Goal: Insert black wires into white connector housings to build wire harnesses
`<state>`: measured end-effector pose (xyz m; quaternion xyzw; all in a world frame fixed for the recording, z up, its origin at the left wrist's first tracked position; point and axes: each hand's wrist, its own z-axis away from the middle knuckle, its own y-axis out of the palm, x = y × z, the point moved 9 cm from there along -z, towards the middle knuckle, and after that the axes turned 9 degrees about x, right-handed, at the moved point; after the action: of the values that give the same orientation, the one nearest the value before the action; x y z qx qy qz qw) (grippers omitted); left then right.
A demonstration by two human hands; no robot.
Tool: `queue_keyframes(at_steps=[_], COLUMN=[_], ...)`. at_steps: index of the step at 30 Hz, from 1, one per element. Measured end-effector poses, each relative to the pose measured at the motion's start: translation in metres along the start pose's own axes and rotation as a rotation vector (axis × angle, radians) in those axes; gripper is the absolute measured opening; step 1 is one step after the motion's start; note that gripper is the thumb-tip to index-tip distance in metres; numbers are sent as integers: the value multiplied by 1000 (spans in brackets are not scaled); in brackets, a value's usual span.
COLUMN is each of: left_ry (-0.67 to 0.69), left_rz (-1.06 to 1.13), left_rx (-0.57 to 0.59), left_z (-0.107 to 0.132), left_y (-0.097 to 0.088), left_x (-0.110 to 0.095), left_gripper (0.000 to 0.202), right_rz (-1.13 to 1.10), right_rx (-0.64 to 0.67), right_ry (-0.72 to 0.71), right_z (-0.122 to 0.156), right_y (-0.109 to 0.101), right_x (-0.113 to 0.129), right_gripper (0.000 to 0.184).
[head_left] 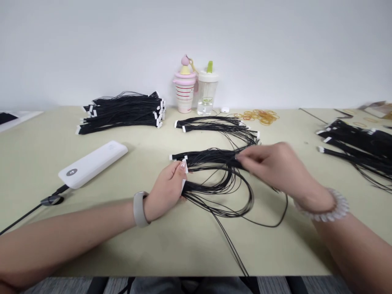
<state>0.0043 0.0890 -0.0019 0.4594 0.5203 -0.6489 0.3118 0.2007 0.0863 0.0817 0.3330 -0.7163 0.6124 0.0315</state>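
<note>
On my remote feed I count two hands, the left hand (165, 192) and the right hand (269, 167); four groups of black wires (122, 114) with white end tabs; one pink tumbler (184, 92); one clear bottle (207, 94); one white power bank (93, 163); one grey wristband (138, 208); one white bracelet (324, 207); one heap of rubber bands (257, 116)

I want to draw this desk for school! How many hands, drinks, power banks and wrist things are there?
Hands: 2, left hand and right hand, both on black wires
Drink containers: 2, pink-and-white cup and clear bottle
Power banks: 1, white power bank
Wrist things: 2, grey wristband and white bracelet
Total: 7
</note>
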Motion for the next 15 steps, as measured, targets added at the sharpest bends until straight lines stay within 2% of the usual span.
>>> queue_keyframes(at_steps=[2, 3, 4, 6, 8, 10, 11, 13, 15], left_ry=[-6, -13, -19, -19, -3, 8, 15, 40, 81], left_rz=[-6, -3, 0, -7, -28, -35, -33, -32, -39], left_rx=[6, 13, 18, 18, 4, 6, 13, 26, 34], left_z=[0, 0, 0, 0, 0, 0, 0, 1, 1], left_y=[1, 1, 2, 2, 1, 1, 2, 3, 4], left_x=[2, 3, 3, 2, -1, -2, -3, -4, -6], left_gripper=[39, 40, 40, 40, 39, 39, 39, 38, 37], right_rz=[-330, -530, -725, -1010, -1083, -1011, -941, -721, -441], right_rx=[-348, -485, -576, -618, -555, -404, -298, -109, -17], right_ry=[45, 45, 40, 60, 113, 131, 119, 72, -13], right_z=[5, 8, 11, 9, 7, 3, 1, 0, 2], right_y=[-35, -45, -48, -43, -33, -18, -9, 11, 26], right_x=[-23, -35, -45, -58, -58, -44, -32, -8, 15], right_gripper=[11, 13, 14, 14, 22, 33, 32, 16, 10])
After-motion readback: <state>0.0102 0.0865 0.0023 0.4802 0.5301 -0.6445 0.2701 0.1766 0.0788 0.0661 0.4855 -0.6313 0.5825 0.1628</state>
